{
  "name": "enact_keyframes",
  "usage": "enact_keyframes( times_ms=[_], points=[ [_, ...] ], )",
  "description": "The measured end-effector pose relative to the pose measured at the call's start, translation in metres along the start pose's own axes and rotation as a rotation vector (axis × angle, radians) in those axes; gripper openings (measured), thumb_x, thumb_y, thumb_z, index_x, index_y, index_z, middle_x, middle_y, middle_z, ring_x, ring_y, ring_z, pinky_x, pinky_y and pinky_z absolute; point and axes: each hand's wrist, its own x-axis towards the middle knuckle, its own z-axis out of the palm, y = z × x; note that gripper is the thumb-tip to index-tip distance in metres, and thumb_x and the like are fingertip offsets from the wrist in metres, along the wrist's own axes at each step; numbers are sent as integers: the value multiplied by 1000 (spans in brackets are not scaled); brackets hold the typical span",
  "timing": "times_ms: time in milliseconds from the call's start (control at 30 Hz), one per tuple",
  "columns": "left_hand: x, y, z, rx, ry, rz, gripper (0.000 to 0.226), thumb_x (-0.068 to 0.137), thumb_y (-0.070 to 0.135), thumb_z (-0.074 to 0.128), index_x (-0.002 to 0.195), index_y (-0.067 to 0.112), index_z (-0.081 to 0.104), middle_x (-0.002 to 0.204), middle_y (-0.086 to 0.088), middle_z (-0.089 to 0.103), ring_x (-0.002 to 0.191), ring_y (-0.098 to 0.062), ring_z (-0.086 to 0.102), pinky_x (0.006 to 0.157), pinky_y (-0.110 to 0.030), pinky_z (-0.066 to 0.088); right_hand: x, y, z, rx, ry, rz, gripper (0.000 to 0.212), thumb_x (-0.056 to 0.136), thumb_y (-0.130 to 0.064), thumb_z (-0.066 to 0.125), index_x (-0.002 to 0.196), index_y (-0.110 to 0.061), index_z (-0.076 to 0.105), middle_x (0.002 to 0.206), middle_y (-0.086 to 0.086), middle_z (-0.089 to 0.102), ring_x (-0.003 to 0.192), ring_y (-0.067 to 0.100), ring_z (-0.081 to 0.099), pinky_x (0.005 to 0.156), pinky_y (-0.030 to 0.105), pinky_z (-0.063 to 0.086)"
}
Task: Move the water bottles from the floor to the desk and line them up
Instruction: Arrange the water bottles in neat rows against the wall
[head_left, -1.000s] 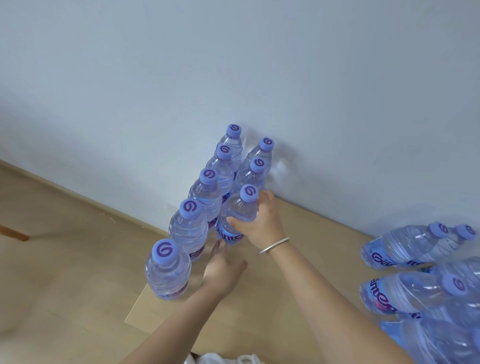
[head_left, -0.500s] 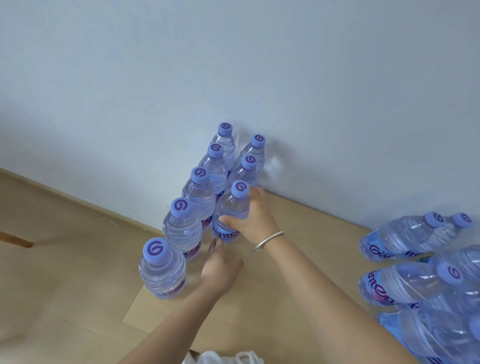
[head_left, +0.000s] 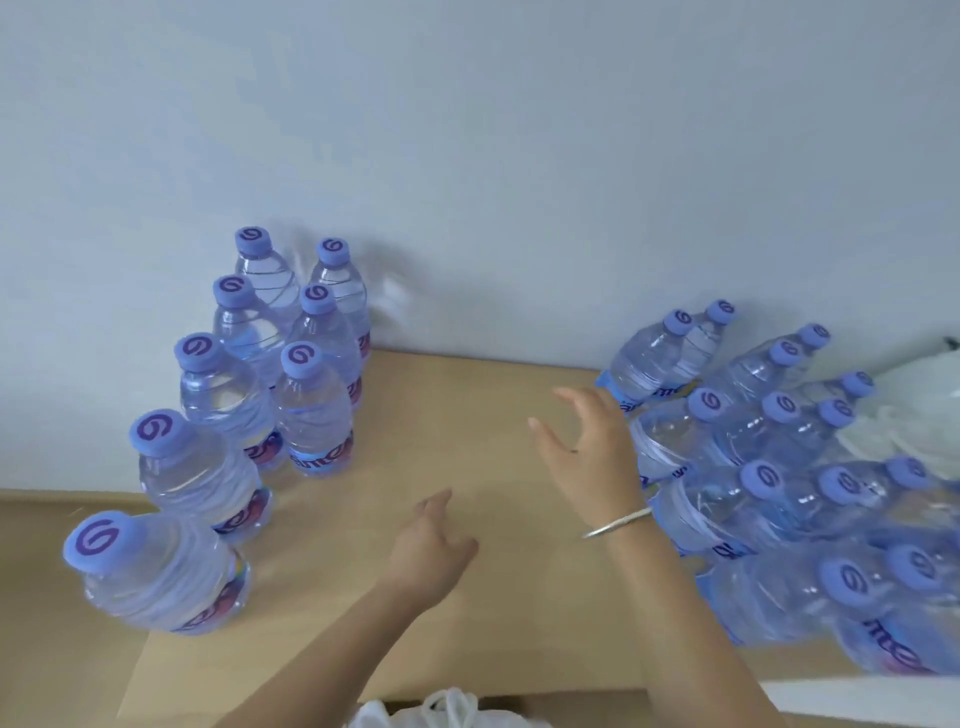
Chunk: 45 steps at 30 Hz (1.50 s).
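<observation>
Here the right hand (head_left: 587, 447) hovers with fingers spread wide and empty, just beside the clustered bottles (head_left: 769, 467) at the desk's (head_left: 467, 405) right edge. The left hand (head_left: 431, 545), fingers loosely curled, holds nothing above mid-desk. Eight lined-up bottles (head_left: 311, 410) stand in two rows at the left edge, reaching the wall (head_left: 519, 156).

The pack of bottles (head_left: 810, 499) at three o'clock is cut off by the right edge, and its nearest ones are smeared by blur. White plastic (head_left: 914, 410) behind it runs out of frame. A white bag (head_left: 441, 712) at six o'clock shows only its top. Labels (head_left: 322, 457) on the lined-up bottles are partly hidden.
</observation>
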Motion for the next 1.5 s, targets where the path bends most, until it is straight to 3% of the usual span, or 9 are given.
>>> enact_keyframes(
  times_ms=[133, 300, 467, 600, 733, 867, 1000, 1200, 1500],
  points=[
    [-1, 21, 26, 39, -104, 82, 65, 91, 22, 55, 147, 13, 24, 152, -2, 26, 139, -15, 29, 103, -16, 23, 19, 42, -58, -192, 282, 186, 38, 75, -9, 68, 110, 2, 59, 108, 21, 57, 105, 39, 49, 93, 29, 29],
    [-5, 29, 39, 95, -176, 120, 65, 91, 26, 55, 147, 15, 24, 151, -1, 29, 137, -16, 31, 105, -21, 27, 42, 59, -69, 71, 181, 626, 54, 81, -9, 65, 126, 2, 36, 107, 10, 47, 93, 23, 44, 72, 19, 30],
    [-6, 23, 32, 81, -134, 104, 64, 90, 26, 56, 146, 17, 27, 148, 0, 33, 133, -16, 37, 104, -22, 33, 37, 66, -48, 114, 349, 720, 56, 81, -15, 67, 126, -4, 37, 119, 14, 57, 108, 33, 55, 83, 35, 40],
    [-5, 14, 24, 23, -111, 81, 68, 88, 25, 60, 146, 17, 26, 147, 0, 34, 131, -15, 38, 101, -23, 34, 25, 60, -44, 11, 213, 499, 28, 77, -22, 74, 95, -7, 57, 84, 4, 57, 84, 28, 55, 70, 29, 39],
    [-3, 13, 13, -75, -92, 116, 88, 81, 26, 72, 149, 22, 16, 146, 5, 32, 133, -12, 34, 101, -20, 31, 19, 32, -46, 109, 129, 378, 30, 70, -30, 79, 75, -9, 57, 70, 1, 59, 71, 24, 53, 67, 30, 42],
    [-7, 19, -4, -212, -74, 162, 108, 69, 30, 82, 148, 35, 8, 140, 22, 31, 127, 5, 33, 101, -16, 31, 20, -15, -56, 259, -76, 262, 39, 68, -35, 78, 75, -1, 60, 79, 18, 67, 70, 26, 58, 67, 36, 49],
    [-15, 17, -23, -526, -79, 178, 83, 55, 14, 88, 128, 20, 48, 112, 1, 66, 90, -2, 64, 76, -19, 53, 14, -64, -58, 356, -117, 136, 55, 63, -43, 80, 78, 6, 60, 80, 24, 63, 69, 32, 55, 62, 37, 46],
    [-33, -1, -33, -662, 124, 134, 63, 37, 26, 84, 97, 15, 66, 85, 0, 74, 76, -12, 67, 70, -27, 56, 11, -90, -33, 319, -331, 196, 56, 64, -48, 78, 102, -25, 45, 92, -11, 61, 91, 12, 59, 82, 28, 47],
    [-54, -39, -35, -573, 385, -42, 71, 37, 46, 81, 102, 28, 59, 86, 11, 71, 80, -7, 67, 76, -33, 57, -14, -109, 22, 207, -503, 165, 57, 65, -55, 73, 107, -22, 53, 96, -7, 63, 92, 15, 60, 82, 33, 50]
  ],
)
